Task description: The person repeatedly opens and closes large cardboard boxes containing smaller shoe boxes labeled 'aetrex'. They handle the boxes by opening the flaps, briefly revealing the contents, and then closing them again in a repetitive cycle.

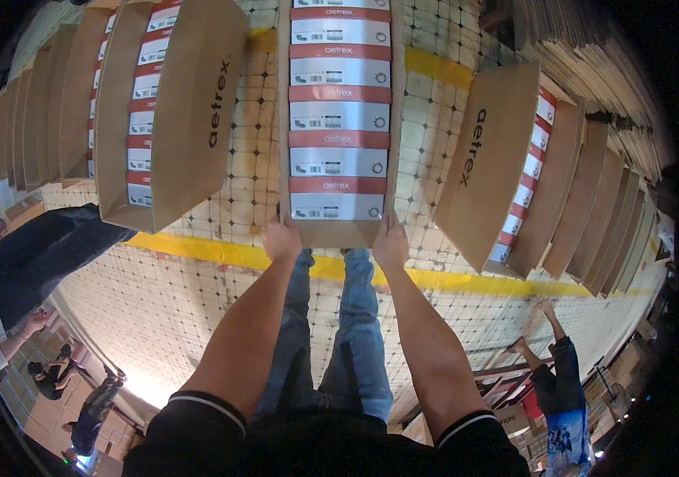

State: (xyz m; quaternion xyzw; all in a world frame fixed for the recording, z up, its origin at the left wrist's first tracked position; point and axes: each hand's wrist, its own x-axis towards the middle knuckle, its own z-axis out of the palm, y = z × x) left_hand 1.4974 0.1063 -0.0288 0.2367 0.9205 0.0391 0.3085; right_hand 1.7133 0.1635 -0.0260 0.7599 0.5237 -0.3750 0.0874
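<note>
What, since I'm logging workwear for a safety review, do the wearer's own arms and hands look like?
The left sleeve and right sleeve are black and short, each with a thin white stripe near the cuff. Below them both forearms are bare, narrowing toward the wrists. No watch or bracelet shows, and no glove can be made out on the left hand or right hand.

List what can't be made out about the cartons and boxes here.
- Head view: far end of the middle carton, cut off by the top edge.
- Head view: contents of the red-and-white boxes, hidden by the boxes' own panels.
- Head view: insides of the cartons at far right, hidden by cardboard walls.
</note>
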